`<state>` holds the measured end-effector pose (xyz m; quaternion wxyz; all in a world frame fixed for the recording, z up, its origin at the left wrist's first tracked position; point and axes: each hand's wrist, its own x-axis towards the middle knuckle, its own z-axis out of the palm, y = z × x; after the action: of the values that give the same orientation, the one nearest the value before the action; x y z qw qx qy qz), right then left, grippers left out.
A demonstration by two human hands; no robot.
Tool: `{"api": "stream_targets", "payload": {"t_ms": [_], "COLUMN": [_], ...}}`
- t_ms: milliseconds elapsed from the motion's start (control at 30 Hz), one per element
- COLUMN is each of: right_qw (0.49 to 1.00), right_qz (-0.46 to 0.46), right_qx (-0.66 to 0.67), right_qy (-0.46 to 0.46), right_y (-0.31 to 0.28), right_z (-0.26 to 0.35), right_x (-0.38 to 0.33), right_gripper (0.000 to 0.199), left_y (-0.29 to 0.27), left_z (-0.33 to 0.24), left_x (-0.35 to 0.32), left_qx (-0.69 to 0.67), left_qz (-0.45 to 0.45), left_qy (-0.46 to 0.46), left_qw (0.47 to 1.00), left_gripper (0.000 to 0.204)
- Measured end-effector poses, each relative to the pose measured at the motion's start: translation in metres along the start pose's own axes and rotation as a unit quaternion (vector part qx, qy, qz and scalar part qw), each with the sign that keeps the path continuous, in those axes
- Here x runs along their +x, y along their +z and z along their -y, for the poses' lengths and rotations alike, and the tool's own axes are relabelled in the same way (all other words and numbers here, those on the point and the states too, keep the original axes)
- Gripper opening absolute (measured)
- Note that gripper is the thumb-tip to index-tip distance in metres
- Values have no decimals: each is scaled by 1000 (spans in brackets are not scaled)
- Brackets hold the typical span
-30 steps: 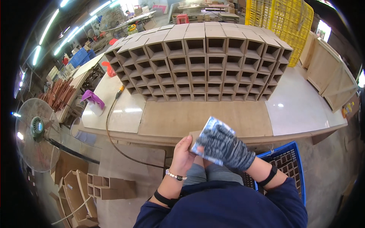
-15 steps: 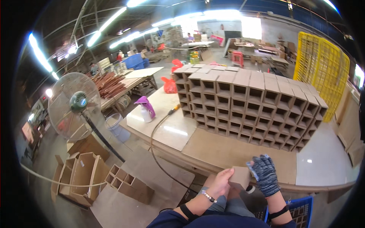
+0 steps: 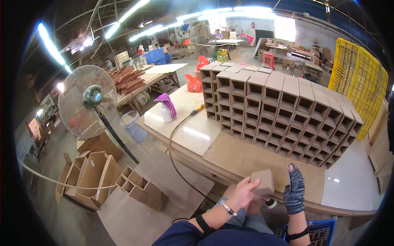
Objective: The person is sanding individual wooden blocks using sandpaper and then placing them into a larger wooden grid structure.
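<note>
My left hand, bare with a beaded bracelet at the wrist, grips a small brown square box over the table's near edge. To the right of the box, and apart from it, my right hand wears a grey and black knitted glove with bare fingertips. Its fingers are closed and raised; a thin edge shows at the tips, too little to name. Beyond both hands stands a stack of brown open-ended boxes, several rows high, their dark openings turned toward me.
On the table's left are a white spray bottle with a purple cloth and a hose with a yellow fitting. A standing fan, cartons and a bucket are farther left. A yellow crate stands right; a blue crate sits below.
The box has tilted and shifted slightly up in my left hand. My right hand has turned upright and moved a little right; the bluish-white piece at its fingers now barely shows. The view has shifted.
</note>
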<state>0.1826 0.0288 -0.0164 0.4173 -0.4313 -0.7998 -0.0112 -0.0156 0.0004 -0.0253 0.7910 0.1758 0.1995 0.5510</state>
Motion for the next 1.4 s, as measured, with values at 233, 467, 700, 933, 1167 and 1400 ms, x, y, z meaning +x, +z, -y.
{"api": "stream_targets", "payload": {"t_ms": [233,467,700,933,1167,1400], "right_qw": [998,986,994,995,991,993], "right_qz": [-47,110,-11,-1,-57,1], "right_qx": [47,-119,23,-96,-2,-104], "right_qy": [14,37,-110,35,-123,48], "right_y": [5,22,-3,25,0,26], "right_z": [35,-4,52,-4,52,-19], "right_x": [12,15,22,4,16,-6], "right_gripper": [60,50,43,46,44,62], "left_y": [-24,-12,-8,-11,-8,-15], "left_z": [11,9,13,10,11,10], "left_x": [14,11,11,4,6,-1], "left_qx": [-101,-117,-76,-80,-53,30], "left_qz": [68,95,107,164,181,213], "left_qy": [58,63,45,64,36,68], "left_qw": [991,987,990,981,981,974], "left_gripper": [21,35,43,42,43,40]}}
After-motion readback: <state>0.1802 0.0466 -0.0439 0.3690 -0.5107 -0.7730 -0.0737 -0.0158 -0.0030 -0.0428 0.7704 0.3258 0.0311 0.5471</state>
